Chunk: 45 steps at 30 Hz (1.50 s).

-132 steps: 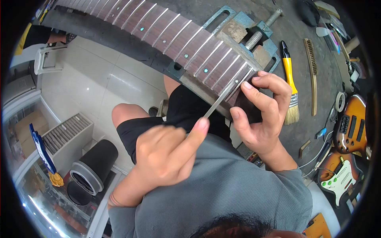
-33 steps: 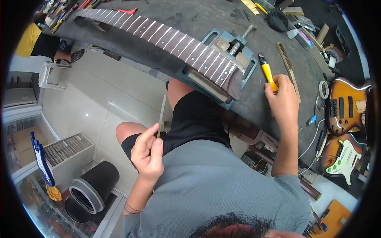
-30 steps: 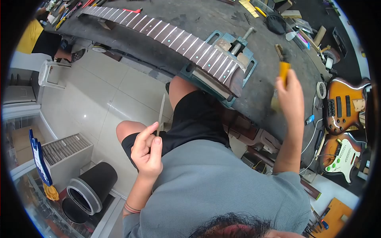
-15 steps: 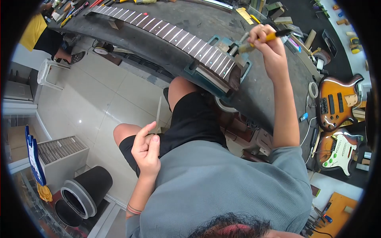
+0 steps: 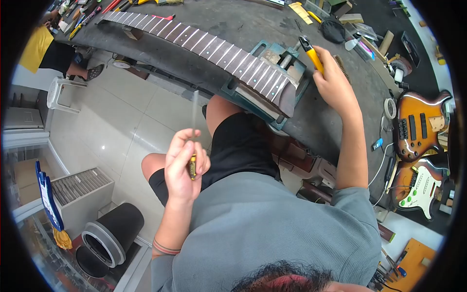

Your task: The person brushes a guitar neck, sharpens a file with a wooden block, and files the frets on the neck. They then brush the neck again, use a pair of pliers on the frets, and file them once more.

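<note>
My left hand [image 5: 182, 163], raised over the floor by my lap, is closed around the black-and-yellow handle of a slim file [image 5: 193, 168] whose thin blade points up and away. Above the bench my right hand [image 5: 334, 85] grips a brush by its yellow handle [image 5: 314, 59]; the handle's black end points left and the bristles show on the far side of the fingers. Just left of that hand lies a guitar neck [image 5: 214, 50], its dark fretboard crossed by bright metal frets. Its near end rests at a green vise [image 5: 260, 49].
The dark bench [image 5: 204, 22] holds scattered tools. Two sunburst guitar bodies [image 5: 421, 129] stand at the right. A person in yellow [image 5: 36, 48] is at the far left. A white stool [image 5: 68, 92] and black bin [image 5: 114, 228] stand on the tiled floor.
My right hand has moved from the vise to the right and nearer, turning the brush so its bristles point away from the neck. My left hand has turned, showing the file's handle.
</note>
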Available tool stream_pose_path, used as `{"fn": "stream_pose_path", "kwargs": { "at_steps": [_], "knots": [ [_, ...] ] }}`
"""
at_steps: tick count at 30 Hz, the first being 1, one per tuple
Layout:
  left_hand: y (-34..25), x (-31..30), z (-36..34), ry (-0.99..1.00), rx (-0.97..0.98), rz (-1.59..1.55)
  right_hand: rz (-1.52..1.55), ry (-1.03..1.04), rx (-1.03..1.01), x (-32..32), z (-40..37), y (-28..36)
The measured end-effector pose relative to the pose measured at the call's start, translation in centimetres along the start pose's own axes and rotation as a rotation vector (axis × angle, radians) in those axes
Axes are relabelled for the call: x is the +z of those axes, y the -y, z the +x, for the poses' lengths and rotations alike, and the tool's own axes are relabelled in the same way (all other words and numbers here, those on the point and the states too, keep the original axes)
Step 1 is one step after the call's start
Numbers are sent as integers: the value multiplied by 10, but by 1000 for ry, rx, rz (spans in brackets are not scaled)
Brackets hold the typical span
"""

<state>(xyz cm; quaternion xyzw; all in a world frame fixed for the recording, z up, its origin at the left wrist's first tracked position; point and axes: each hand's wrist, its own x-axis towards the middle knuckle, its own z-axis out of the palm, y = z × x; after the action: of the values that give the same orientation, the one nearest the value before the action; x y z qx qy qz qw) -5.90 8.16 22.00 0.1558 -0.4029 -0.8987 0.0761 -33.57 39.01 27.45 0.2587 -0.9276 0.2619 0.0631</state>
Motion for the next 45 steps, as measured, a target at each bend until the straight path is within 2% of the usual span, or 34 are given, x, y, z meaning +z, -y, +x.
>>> {"fn": "stream_pose_path", "kwargs": {
  "at_steps": [1,2,5,7,9,10,13,14,17,19,21,22,23,25,26,29,30,31,33,34,37,39,41,42,44,45],
  "knots": [
    [0,4,5,73,-47,-59,77,28,68,2,-9,-1],
    [-2,6,9,145,-93,-117,321,83,176,-2,-14,-4],
    [-2,11,21,260,-149,-178,852,11,219,-20,-24,2],
    [1,11,27,306,-134,-154,566,-79,236,-23,-26,4],
    [-1,15,26,269,-83,-53,270,-122,256,-17,-25,-8],
    [0,18,24,231,-43,34,428,-73,294,-17,-29,-4],
    [0,25,17,143,72,303,1204,-80,193,-28,-39,11],
    [0,25,15,124,104,399,1302,-119,71,-27,-42,20],
    [-2,21,14,158,-1,284,1585,-64,-194,-4,-41,82],
    [-1,27,8,147,-55,213,1779,92,-297,25,-45,127],
    [1,32,0,137,-84,162,1526,28,-393,50,-42,151],
    [-3,38,-8,133,-6,244,1097,-91,-551,55,-31,141],
    [-2,33,-16,107,41,327,747,-260,-603,54,-21,132],
    [-1,21,-25,51,149,490,897,-422,-529,49,-5,128],
    [-2,18,-27,-1,250,666,1072,-435,-468,45,-9,129],
    [-4,15,-20,-24,491,1009,1576,-56,-364,40,-38,163],
    [-6,18,-16,13,765,1123,1534,82,-360,49,-47,167],
    [-10,19,-17,31,827,1210,1415,83,-377,60,-52,172],
    [-17,19,-24,65,949,1379,1005,-109,-531,62,-32,144],
    [-17,16,-24,62,1056,1407,793,-256,-426,55,-24,131],
    [-24,15,-27,130,1103,1595,1138,-319,-331,30,-26,128],
    [-29,26,-23,183,1121,1543,1547,-81,-225,23,-50,165],
    [-30,33,-16,223,1132,1438,1197,-75,-333,27,-52,163],
    [-31,32,-14,228,1126,1361,1026,-205,-398,20,-43,147],
    [-28,25,-9,211,1063,1125,604,-430,-182,-12,-27,118],
    [-27,24,-8,158,793,904,450,-501,-47,-25,-20,99]
  ]
}}
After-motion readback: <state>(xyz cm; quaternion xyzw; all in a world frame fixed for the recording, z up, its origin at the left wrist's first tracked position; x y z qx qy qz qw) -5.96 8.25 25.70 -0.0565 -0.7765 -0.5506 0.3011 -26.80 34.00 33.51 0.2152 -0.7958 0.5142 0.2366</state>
